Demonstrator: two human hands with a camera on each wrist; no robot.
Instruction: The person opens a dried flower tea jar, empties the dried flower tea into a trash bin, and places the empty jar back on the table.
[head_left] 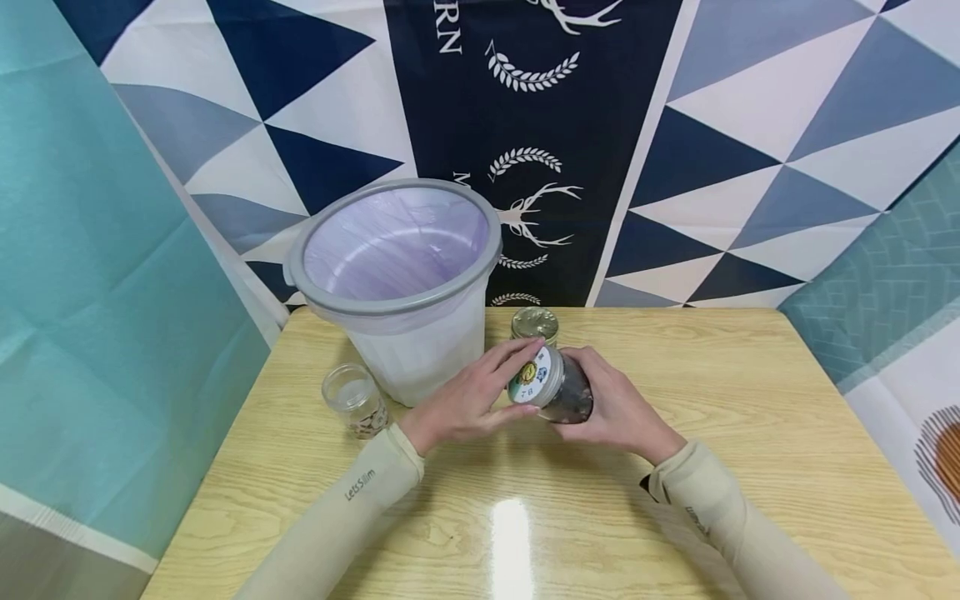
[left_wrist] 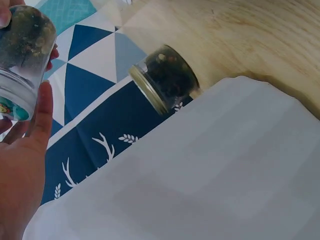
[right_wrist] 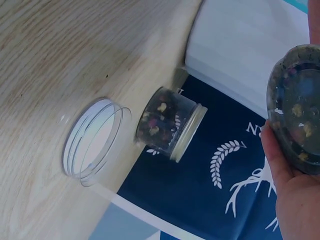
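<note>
Backdrop [head_left: 450,108] lettered "RN", "LetsSlim" sleeve [head_left: 348,510], right hand [head_left: 611,408] holding labelled jar [head_left: 555,387]

The jar [head_left: 576,392] is a clear, rounded container, packed with dark contents flecked with pale and reddish bits. It is held over the bench [head_left: 645,521], tilted well onto its side, its lid [head_left: 534,377] on and facing the left hand [head_left: 472,396], whose fingers grip the rim. The lid bears a white-and-green printed label. The right hand [head_left: 611,408] clasps the body near the base.
</note>
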